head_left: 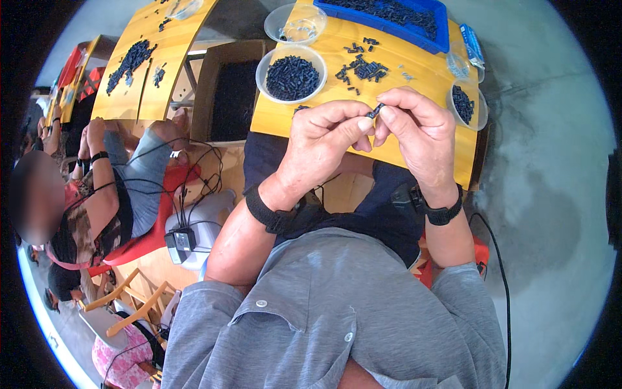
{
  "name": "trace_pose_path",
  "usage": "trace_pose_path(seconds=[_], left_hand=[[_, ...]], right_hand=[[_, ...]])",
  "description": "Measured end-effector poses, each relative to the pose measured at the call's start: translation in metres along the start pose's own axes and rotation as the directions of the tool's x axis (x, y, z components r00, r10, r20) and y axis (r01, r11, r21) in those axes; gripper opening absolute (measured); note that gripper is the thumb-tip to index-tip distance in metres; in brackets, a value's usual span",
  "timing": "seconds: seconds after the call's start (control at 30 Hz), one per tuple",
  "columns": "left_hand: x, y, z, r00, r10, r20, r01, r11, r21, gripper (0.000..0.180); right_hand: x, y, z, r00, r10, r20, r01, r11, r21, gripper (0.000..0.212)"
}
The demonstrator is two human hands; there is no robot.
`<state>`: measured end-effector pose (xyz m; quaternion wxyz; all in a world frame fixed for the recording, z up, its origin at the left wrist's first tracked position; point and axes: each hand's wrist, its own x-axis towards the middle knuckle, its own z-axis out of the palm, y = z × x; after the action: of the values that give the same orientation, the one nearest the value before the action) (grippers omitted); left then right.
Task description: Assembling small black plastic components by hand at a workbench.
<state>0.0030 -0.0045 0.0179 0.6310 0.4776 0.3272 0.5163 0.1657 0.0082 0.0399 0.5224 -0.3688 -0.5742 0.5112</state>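
My left hand (pixel 319 139) and my right hand (pixel 422 133) meet above the near edge of the yellow table (pixel 285 118). Both are closed in a pinch, thumb against forefinger, on one small black cylindrical part (pixel 374 113). Fingertips cover most of it, so its exact kind is hidden. Just beyond my hands lies a loose pile of similar black parts (pixel 368 69). To the left of the pile, a round clear tub (pixel 292 74) is filled with such parts. A smaller clear tub (pixel 463 104) with black parts stands to the right of my right hand.
A blue tray (pixel 389 26) of black parts sits at the far side, with a small blue box (pixel 472 45) beside it. Another clear tub (pixel 295 26) holds small clear pieces. An open cardboard box (pixel 223 97) stands left of the table. Cables (pixel 207 168) hang near a seated co-worker (pixel 97 194).
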Motion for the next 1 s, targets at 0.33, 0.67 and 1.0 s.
trace_pose_path(seconds=[0.33, 0.67, 1.0], left_hand=[[0.004, -0.007, -0.005, 0.999, -0.013, 0.041, 0.012, 1.0, 0.014, 0.016], [0.008, -0.008, -0.005, 0.988, -0.132, 0.084, 0.141, 0.983, -0.12, 0.016], [0.007, -0.005, -0.004, 0.955, -0.279, 0.1, 0.296, 0.911, -0.288, 0.015]], right_hand=[[0.003, 0.003, -0.004, 0.995, -0.065, 0.076, 0.07, 0.995, -0.065, 0.013], [0.008, 0.009, -0.012, 0.986, -0.102, 0.129, 0.114, 0.99, -0.083, 0.012], [0.009, 0.013, -0.013, 0.979, -0.149, 0.138, 0.165, 0.979, -0.116, 0.01]])
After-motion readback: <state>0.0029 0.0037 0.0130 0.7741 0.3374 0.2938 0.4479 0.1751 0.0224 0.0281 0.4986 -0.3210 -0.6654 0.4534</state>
